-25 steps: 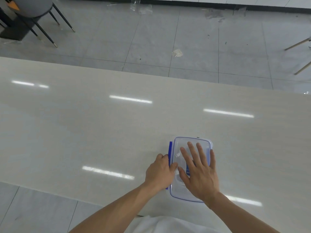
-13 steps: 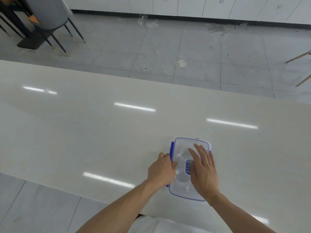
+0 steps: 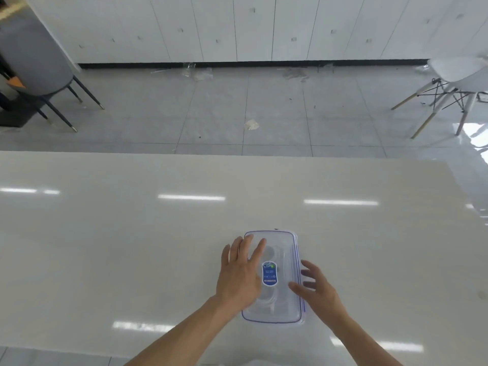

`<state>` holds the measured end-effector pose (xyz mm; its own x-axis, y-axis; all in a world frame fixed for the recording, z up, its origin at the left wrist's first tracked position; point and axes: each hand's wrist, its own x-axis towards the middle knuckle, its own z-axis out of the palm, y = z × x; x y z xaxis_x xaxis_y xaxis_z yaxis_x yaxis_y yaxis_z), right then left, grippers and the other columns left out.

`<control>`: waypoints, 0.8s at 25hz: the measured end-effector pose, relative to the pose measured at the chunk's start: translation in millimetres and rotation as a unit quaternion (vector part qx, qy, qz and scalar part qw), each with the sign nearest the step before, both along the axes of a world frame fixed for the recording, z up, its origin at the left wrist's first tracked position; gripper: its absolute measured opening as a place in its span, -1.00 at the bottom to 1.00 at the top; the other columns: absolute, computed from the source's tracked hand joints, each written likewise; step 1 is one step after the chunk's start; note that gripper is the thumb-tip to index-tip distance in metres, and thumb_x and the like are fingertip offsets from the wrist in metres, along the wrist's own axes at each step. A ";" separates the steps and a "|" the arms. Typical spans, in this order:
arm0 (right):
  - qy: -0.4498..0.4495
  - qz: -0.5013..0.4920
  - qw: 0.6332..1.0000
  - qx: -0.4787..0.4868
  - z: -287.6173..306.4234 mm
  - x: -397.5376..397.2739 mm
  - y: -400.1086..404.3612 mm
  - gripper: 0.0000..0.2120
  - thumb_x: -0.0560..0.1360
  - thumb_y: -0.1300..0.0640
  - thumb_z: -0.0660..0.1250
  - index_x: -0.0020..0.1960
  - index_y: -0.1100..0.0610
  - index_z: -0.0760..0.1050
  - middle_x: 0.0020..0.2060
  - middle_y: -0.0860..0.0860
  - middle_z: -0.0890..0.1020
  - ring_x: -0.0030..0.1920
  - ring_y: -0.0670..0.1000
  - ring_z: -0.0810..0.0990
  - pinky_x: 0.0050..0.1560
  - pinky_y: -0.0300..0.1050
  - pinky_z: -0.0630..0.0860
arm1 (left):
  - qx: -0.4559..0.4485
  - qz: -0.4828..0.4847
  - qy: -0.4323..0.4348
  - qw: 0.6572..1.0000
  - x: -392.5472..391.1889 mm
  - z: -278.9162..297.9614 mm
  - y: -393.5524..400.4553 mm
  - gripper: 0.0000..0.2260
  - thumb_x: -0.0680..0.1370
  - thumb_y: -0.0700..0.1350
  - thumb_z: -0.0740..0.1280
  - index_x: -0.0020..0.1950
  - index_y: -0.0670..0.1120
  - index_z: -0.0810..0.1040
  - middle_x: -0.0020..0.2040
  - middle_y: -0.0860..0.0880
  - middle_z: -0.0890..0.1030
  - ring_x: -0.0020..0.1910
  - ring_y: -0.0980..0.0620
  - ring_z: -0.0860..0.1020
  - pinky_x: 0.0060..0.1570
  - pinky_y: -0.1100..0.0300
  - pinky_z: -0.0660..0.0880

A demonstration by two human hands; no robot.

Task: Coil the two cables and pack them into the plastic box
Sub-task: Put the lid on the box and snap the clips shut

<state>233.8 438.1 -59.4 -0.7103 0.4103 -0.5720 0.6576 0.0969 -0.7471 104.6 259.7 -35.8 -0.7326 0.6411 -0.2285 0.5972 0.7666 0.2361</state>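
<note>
While lidded, plastic box (image 3: 280, 307) shows pale coiled cables (image 3: 272, 299) inside.

2 bare forearms, no sleeves reaching them, no watch or rings on the left hand (image 3: 239, 276) or right hand (image 3: 315, 290). a strip of white garment (image 3: 253, 363) shows at the bottom edge.
</note>
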 end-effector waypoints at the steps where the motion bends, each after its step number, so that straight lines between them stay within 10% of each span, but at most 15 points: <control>1: -0.008 -0.006 1.000 -0.027 3.3 0.6 0.6 -0.39 0.42 -0.05 0.51 0.40 -0.14 0.34 0.20 -0.11 0.55 0.07 -0.07 0.64 -0.09 -0.22 0.56 | -0.003 -0.034 -0.007 0.999 -0.5 -1.0 5.5 -0.30 0.52 -0.02 0.21 0.59 0.11 -0.05 0.62 -0.05 -0.03 0.59 -0.12 -0.06 0.53 -0.12 -0.11; 7: -0.037 -0.072 0.985 -0.152 18.0 10.8 1.7 -0.40 0.43 -0.03 0.52 0.40 -0.12 0.36 0.17 -0.11 0.56 0.05 -0.09 0.63 -0.10 -0.20 0.52 | -0.009 -0.158 -0.025 0.987 5.1 -15.7 31.6 -0.21 0.47 0.45 0.03 0.58 0.18 -0.21 0.64 0.02 -0.21 0.59 -0.05 -0.30 0.51 -0.16 -0.30; 20: -0.063 -0.036 0.967 -0.245 19.5 -6.2 21.5 -0.47 0.48 0.15 0.48 0.40 0.05 0.43 0.09 0.07 0.71 0.05 0.09 0.71 0.15 0.12 0.62 | -0.052 -0.171 0.028 0.984 13.2 -26.0 39.5 -0.06 0.44 0.54 -0.01 0.62 -0.06 0.02 0.65 -0.12 -0.09 0.61 -0.21 -0.15 0.43 -0.43 0.01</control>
<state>227.6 459.6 -39.9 -0.6018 0.1138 -0.7905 0.7381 -0.2987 -0.6049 117.8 299.3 -61.7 -0.4921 0.8271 -0.2717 0.8337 0.5375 0.1266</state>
